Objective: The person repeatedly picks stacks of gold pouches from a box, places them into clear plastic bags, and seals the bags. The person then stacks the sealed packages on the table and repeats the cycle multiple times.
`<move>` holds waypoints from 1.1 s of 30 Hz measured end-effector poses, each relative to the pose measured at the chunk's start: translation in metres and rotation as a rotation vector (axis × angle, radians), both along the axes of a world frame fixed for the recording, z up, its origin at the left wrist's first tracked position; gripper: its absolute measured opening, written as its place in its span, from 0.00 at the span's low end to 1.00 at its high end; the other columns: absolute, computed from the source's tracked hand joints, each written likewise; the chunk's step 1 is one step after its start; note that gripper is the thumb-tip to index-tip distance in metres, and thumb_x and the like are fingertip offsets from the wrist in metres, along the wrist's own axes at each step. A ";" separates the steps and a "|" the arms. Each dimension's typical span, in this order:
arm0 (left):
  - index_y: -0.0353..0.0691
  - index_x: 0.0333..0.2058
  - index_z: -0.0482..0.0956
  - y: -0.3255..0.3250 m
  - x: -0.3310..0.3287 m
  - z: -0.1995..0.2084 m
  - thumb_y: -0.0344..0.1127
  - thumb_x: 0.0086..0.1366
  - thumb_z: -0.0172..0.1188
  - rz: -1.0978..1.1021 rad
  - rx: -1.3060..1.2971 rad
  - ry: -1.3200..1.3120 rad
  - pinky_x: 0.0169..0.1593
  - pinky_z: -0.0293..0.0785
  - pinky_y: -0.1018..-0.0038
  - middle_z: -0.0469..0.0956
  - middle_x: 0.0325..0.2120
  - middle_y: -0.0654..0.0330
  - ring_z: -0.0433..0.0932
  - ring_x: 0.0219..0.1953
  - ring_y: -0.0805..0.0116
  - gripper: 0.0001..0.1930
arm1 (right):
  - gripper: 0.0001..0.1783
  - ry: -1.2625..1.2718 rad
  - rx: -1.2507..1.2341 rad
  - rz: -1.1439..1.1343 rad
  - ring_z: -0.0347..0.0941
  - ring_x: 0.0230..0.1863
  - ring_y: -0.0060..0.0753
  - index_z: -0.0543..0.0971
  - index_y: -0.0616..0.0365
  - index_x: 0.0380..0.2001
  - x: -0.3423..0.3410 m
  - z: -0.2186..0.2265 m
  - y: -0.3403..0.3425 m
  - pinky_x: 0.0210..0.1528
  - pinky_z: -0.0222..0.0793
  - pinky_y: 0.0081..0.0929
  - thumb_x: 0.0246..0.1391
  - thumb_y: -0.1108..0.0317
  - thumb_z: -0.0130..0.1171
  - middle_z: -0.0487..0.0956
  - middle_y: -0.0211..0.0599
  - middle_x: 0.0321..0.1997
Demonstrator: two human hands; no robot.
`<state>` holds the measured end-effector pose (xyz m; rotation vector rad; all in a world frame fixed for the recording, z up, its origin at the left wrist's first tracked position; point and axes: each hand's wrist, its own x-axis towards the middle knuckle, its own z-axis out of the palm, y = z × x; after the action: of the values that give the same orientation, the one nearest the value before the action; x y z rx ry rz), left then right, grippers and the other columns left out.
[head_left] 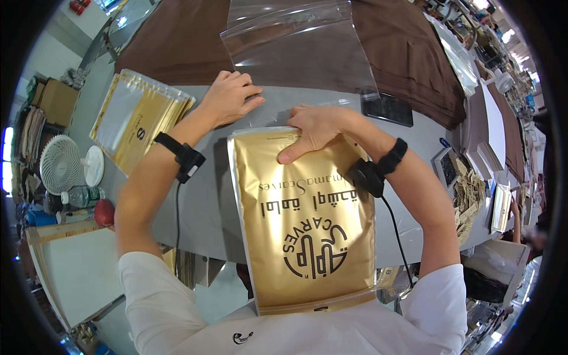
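Note:
A gold printed bag [305, 207] with a clear edge lies against my front, overhanging the table's near side. My right hand [319, 127] grips its far edge, thumb on the gold face and fingers mostly hidden behind it. Left of that, my left hand [234, 97] rests by the table top, fingers slightly bent and thumb apart, with nothing visible in it. Just beyond both hands, a clear plastic bag [299, 53] is spread over brown cloth [408, 65]. Black bands with small boxes circle both wrists, each with a cable.
A stack of gold-and-clear bags [139, 118] sits on the grey table at left. A dark phone [387, 110] lies at right, near a box of crumpled brown paper [468, 198]. A white fan [61, 164] and a bottle [83, 196] stand beyond the left edge.

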<state>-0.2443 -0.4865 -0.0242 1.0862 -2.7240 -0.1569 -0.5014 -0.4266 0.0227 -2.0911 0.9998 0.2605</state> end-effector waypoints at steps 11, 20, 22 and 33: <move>0.51 0.65 0.76 0.081 0.043 -0.020 0.36 0.68 0.65 -0.025 0.202 0.150 0.77 0.51 0.53 0.65 0.72 0.54 0.57 0.76 0.51 0.27 | 0.53 -0.110 0.198 -0.108 0.86 0.43 0.47 0.84 0.67 0.48 -0.012 0.028 0.050 0.46 0.81 0.37 0.39 0.24 0.73 0.88 0.50 0.40; 0.41 0.40 0.87 0.135 0.046 -0.023 0.32 0.57 0.73 0.287 0.103 0.369 0.56 0.73 0.61 0.82 0.47 0.57 0.78 0.52 0.55 0.12 | 0.50 -0.092 0.107 -0.094 0.87 0.41 0.48 0.85 0.64 0.48 -0.007 0.020 0.049 0.44 0.81 0.39 0.39 0.26 0.74 0.88 0.49 0.39; 0.39 0.35 0.86 0.135 0.045 -0.023 0.30 0.56 0.73 0.325 0.132 0.433 0.47 0.77 0.65 0.83 0.40 0.59 0.80 0.42 0.59 0.08 | 0.50 -0.103 0.117 -0.105 0.87 0.41 0.48 0.85 0.64 0.48 -0.006 0.018 0.049 0.44 0.81 0.40 0.38 0.26 0.74 0.88 0.49 0.38; 0.35 0.37 0.85 0.148 0.033 -0.016 0.36 0.69 0.68 0.691 0.407 0.864 0.35 0.75 0.74 0.81 0.29 0.62 0.76 0.27 0.73 0.09 | 0.48 -0.126 -0.118 -0.062 0.85 0.48 0.49 0.84 0.63 0.50 -0.006 0.022 0.054 0.49 0.80 0.42 0.42 0.28 0.73 0.86 0.49 0.49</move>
<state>-0.2115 -0.3383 -0.0405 1.5239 -1.5007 -0.8512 -0.5073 -0.3729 0.0451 -2.1489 1.0233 0.0379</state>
